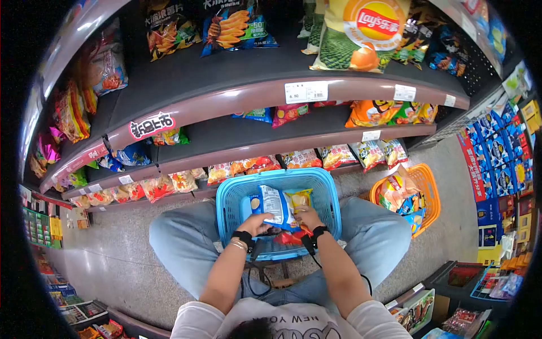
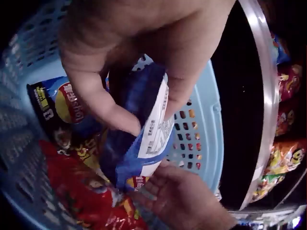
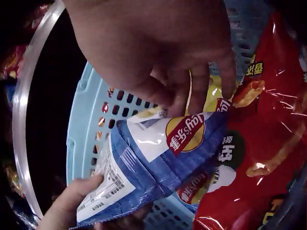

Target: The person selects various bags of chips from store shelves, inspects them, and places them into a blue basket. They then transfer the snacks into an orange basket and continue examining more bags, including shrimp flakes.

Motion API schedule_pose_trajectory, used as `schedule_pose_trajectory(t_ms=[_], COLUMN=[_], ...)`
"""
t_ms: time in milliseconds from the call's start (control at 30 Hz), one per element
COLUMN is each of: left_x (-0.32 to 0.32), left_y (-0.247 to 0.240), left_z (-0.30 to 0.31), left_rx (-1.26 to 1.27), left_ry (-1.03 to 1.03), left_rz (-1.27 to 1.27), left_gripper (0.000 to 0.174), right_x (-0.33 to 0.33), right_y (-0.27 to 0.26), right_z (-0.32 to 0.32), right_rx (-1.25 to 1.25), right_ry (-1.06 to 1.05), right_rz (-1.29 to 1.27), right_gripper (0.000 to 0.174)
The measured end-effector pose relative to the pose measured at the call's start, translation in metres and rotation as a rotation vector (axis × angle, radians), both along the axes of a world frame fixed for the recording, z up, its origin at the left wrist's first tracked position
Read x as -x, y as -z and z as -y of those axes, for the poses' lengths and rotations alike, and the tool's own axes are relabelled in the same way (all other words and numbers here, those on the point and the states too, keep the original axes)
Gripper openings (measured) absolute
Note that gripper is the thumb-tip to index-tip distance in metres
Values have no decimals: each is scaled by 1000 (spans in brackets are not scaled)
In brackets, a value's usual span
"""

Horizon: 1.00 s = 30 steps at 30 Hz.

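Note:
A blue and white Lay's chip bag (image 1: 275, 204) is held over the blue shopping basket (image 1: 228, 195) between the person's knees. The left hand (image 1: 254, 224) grips one end of it, thumb on one face and fingers on the other, as the left wrist view shows. The right hand (image 1: 309, 217) is at the bag's other end, its fairly straight fingers touching the bag's edge in the right wrist view. Behind those fingers shows a yellow bag (image 3: 213, 93). A large red snack bag (image 3: 273, 129) and another blue Lay's bag (image 2: 72, 105) lie in the basket.
Shelves of snack bags rise in front, with a price-tagged shelf edge (image 1: 248, 96) close beyond the basket. An orange basket (image 1: 433, 198) holding chip bags stands on the floor at the right. Further displays (image 1: 499, 152) line the right side.

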<state>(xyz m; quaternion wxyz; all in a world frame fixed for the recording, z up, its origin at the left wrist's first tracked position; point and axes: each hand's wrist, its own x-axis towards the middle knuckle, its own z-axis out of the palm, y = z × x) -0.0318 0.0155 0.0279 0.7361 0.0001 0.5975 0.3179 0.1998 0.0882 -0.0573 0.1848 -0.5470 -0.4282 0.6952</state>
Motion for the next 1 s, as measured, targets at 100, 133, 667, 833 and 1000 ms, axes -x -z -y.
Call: schedule_pose_trajectory(t_ms=[100, 133, 667, 833, 1000], left_x=[9, 13, 35, 29, 18], left_y=[-25, -25, -161, -144, -136], left_z=[4, 5, 34, 38, 34], left_rx=[-93, -109, -417, -717, -819], left_ry=[-77, -80, 161, 168, 318], left_rz=[94, 95, 199, -556, -476], left_gripper=[22, 21, 54, 60, 72], right_x=[-10, -16, 16, 15, 1], right_y=[-36, -29, -181, -207, -206], right_z=[1, -1, 42, 43, 41], right_rx=[-53, -3, -471, -226, -116], right_ry=[45, 26, -113, -12, -165], right_rz=[7, -45, -351, -439, -352], right_gripper=[37, 53, 59, 55, 59])
